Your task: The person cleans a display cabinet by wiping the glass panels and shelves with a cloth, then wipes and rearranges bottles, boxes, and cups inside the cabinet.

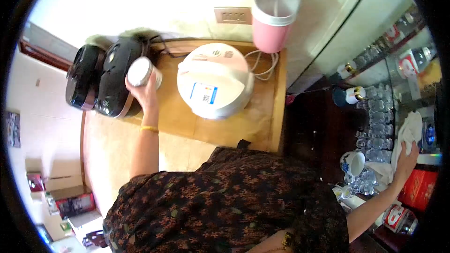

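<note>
My left hand (146, 94) is closed around a small jar with a whitish lid (139, 71), held above the wooden cabinet top (178, 117) beside two black appliances. Far to the right, my right hand (407, 158) grips a white cloth (410, 129) at a glass shelf. Rows of clear glasses (378, 124) stand just left of the cloth. Between the black appliances and the pink blender sits a white rice cooker (215, 79) with a blue-edged label on its lid.
Black appliances (115, 77) stand at the left of the cabinet top. A pink blender (271, 30) is near the wall socket (233, 16). A patterned cup (352, 164), a red box (420, 188) and a bottle (399, 219) are at the right.
</note>
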### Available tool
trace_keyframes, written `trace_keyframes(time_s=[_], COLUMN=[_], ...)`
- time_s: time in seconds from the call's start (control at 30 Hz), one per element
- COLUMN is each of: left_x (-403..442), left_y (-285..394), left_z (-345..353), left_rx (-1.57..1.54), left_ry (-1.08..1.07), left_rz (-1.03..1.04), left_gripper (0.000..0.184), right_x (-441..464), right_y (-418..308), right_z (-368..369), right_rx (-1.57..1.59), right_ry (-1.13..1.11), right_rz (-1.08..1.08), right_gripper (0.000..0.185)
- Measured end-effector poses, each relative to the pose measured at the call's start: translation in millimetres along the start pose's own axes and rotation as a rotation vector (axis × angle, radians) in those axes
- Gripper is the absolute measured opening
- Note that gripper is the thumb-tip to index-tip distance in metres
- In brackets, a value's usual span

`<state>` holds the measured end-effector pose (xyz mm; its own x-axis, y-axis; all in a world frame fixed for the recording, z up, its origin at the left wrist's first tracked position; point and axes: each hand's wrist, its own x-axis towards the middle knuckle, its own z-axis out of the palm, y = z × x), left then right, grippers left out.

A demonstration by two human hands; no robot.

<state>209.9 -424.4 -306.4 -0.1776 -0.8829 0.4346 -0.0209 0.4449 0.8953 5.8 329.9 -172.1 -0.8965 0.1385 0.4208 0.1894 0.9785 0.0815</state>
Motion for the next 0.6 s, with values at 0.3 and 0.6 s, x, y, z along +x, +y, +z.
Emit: trace_keyframes(time_s=[0.3, 0.6], left_x=[-50, -65], left_y=[-87, -125], left_z=[-17, -16], left_rx=[0.194, 0.106], left_ry=[0.017, 0.037], left_rz=[-0.147, -0.087], left_gripper=[0.085, 0.085], right_x=[-30, -25], right_y=[-52, -73], right_z=[-37, -49], right_rx=[0.080, 0.090], right_ry=[0.070, -0.095], right_rz=[-0.016, 0.094], right_gripper=[0.047, 0.049])
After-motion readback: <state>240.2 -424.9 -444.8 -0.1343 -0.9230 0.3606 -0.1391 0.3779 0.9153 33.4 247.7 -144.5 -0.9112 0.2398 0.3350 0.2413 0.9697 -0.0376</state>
